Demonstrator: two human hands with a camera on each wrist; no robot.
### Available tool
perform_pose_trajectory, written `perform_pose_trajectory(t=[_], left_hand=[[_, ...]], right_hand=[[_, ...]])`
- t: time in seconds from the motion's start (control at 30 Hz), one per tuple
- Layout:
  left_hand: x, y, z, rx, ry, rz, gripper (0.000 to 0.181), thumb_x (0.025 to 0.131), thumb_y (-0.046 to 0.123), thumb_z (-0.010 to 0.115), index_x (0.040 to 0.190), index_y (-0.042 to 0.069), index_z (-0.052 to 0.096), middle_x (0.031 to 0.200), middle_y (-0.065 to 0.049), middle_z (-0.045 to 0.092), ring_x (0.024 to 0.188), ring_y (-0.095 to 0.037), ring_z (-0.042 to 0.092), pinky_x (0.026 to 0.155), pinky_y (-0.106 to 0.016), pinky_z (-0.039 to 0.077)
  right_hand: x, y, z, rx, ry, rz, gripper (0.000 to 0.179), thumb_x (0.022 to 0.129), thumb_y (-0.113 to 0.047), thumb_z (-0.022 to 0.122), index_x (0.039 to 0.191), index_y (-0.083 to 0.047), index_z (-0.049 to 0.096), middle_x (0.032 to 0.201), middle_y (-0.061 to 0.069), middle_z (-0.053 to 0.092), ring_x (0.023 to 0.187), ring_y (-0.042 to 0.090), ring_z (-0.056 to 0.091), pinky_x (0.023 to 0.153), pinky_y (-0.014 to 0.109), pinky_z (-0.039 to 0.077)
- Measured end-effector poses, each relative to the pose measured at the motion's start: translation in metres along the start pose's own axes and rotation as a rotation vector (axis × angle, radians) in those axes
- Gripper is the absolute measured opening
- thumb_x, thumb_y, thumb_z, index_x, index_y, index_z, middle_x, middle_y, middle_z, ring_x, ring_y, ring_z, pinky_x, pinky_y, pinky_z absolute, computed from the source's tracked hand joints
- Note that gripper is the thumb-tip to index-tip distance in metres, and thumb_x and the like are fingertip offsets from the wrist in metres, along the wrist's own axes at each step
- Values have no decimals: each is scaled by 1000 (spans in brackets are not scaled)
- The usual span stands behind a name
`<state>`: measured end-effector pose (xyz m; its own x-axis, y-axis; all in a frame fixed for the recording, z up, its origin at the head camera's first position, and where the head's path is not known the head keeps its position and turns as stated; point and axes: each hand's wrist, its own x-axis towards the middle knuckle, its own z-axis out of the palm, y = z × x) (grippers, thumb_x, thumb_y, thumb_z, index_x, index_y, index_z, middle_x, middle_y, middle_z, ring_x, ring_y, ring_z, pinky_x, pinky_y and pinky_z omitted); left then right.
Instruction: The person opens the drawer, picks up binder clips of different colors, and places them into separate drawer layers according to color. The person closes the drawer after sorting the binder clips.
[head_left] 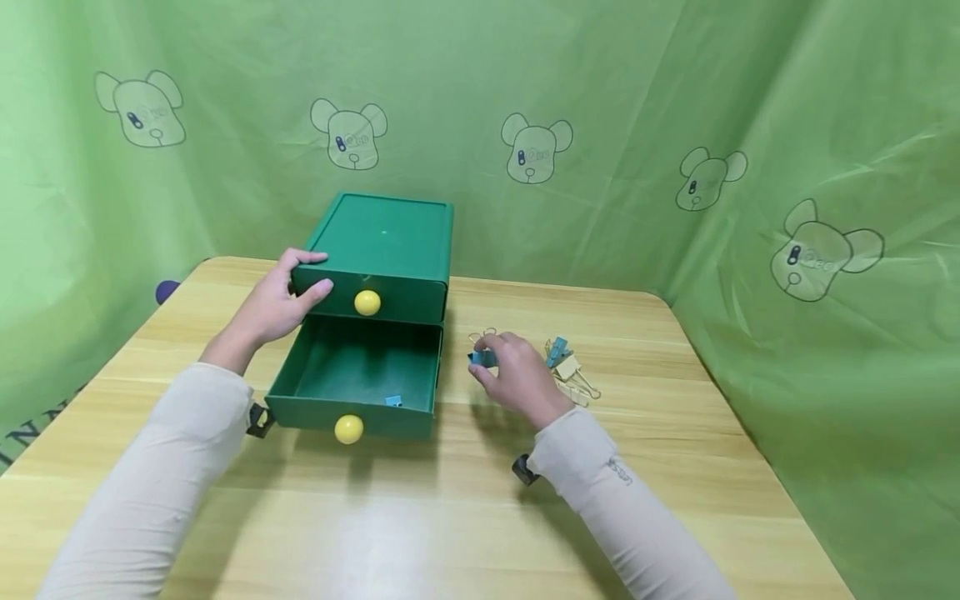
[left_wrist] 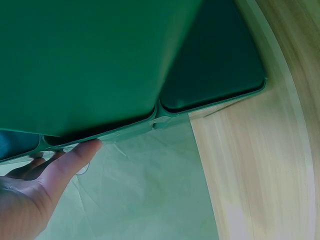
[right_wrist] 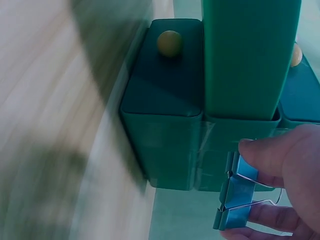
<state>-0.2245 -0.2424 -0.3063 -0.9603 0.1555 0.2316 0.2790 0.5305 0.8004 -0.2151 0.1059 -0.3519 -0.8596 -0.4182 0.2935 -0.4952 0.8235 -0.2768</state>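
A green drawer cabinet (head_left: 378,237) stands on the table with its middle drawer (head_left: 307,408) pulled out. At the cabinet's upper left front corner rests my left hand (head_left: 273,304), thumb extended over the top drawer's front and a finger lying on the top. My right hand (head_left: 521,375) pinches a blue binder clip (right_wrist: 239,192) beside the open drawer, with the clip's wire handles toward the palm. Inside that drawer lies a small blue clip (head_left: 393,401), near its front wall. To the right of my right hand are a blue clip (head_left: 557,352) and cream clips (head_left: 568,367), partly overlapping.
Yellow round knobs mark the top drawer (head_left: 367,302) and the open drawer (head_left: 348,429). The bottom drawer (right_wrist: 170,85) is closed. Behind the wooden table (head_left: 600,312) hangs a green curtain (head_left: 600,83) with bear-head drawings.
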Motion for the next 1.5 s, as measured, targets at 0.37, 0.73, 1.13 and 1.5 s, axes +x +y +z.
perform_pose_trajectory(t=[0.37,0.73,1.13,1.5], left_hand=[[2,-1,1,16,10,-7,58,100,37,53,146,9,32,146,-28,30,125,-45,38,101,-62,34],[3,0,1,17,14,-2,58,99,37,53,146,9,33,146,-28,31,123,-44,40,99,-61,36],[0,-1,1,16,14,-4,56,100,36,53,146,10,32,147,-28,30,125,-44,38,101,-62,34],[0,-2,1,8,21,-9,57,100,37,53,145,9,33,145,-28,30,123,-44,40,98,-60,37]], right_hand=[[-7,-9,-9,43,78,-48,24,89,-23,72,106,-8,67,105,11,66,95,26,63,83,41,52],[-13,-20,-17,62,170,-135,24,88,-22,73,105,-7,68,105,10,68,98,26,63,87,41,51],[-11,-41,-22,90,217,-232,23,87,-21,74,104,-7,69,104,7,68,96,23,63,87,37,51],[-5,-53,-15,135,278,-354,21,87,-19,75,103,-5,70,103,7,69,99,22,64,90,35,50]])
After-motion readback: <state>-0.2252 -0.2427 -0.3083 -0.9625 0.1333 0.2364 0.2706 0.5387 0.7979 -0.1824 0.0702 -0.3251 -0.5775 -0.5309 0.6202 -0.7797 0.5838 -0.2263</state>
